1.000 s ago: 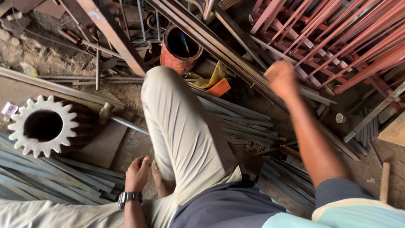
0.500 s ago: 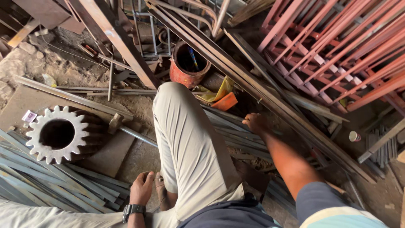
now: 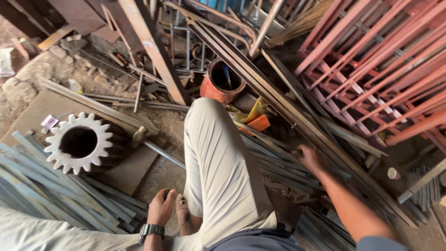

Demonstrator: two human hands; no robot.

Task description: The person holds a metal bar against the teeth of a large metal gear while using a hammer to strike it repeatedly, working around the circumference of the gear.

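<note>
The right hand (image 3: 310,159) is laid, palm down, on a bundle of flat grey metal strips (image 3: 278,162) lying on the ground to the right of the raised knee. The fingers are curled over the topmost strips, but whether a strip is actually clasped cannot be told, since the fingertips are hidden against the metal. Just beyond this hand, long rusty angle bars (image 3: 297,116) are run diagonally across the floor, and past them a stack of red painted grilles (image 3: 385,69) is leaned, closing off that side. A small white-capped pot (image 3: 393,173) is seen on the dirt further to the right of the hand.

The left hand (image 3: 161,208) is rested low in the view, closed loosely around the person's own bare foot (image 3: 186,218), which is tucked under the bent leg in light trousers (image 3: 218,162). A dark wristwatch (image 3: 151,229) is worn on that wrist. Left of this hand a second pile of grey strips (image 3: 51,186) is spread, and above it a large toothed gear (image 3: 79,143), painted white on its face, is set on a flat plate. A hammer (image 3: 153,148) with a steel handle is lain between the gear and the knee.

Ahead of the knee, an orange-red bucket (image 3: 223,83) is stood upright among scrap rods, and a yellow and orange object (image 3: 255,118) is wedged beside the strips. The raised leg is placed between the two hands.
</note>
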